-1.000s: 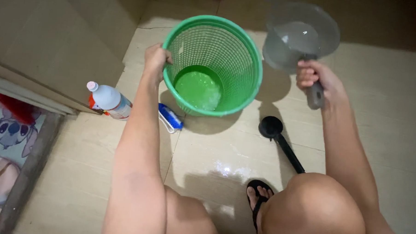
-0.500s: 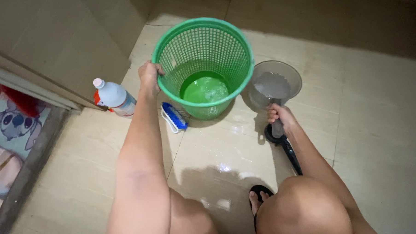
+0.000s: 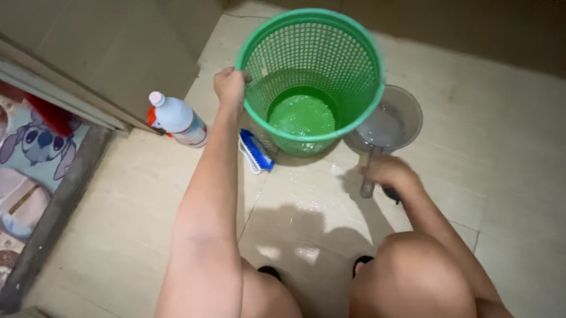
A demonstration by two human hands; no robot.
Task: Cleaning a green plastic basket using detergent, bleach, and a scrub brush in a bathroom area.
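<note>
On the tiled floor, the green mesh basket (image 3: 311, 78), gripped at its rim by the left hand (image 3: 230, 87), has tilted since before; the right hand (image 3: 389, 174) stays closed around the grey dipper (image 3: 384, 128) handle. A blue brush (image 3: 256, 150) and a white bottle (image 3: 178, 121) lie beside the basket.

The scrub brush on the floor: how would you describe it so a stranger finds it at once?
Find the green mesh basket that the left hand grips by its rim. At its base, on the tiled floor, lies the scrub brush. Unlike the white bottle nearby, it is small, flat and blue with white.
</note>
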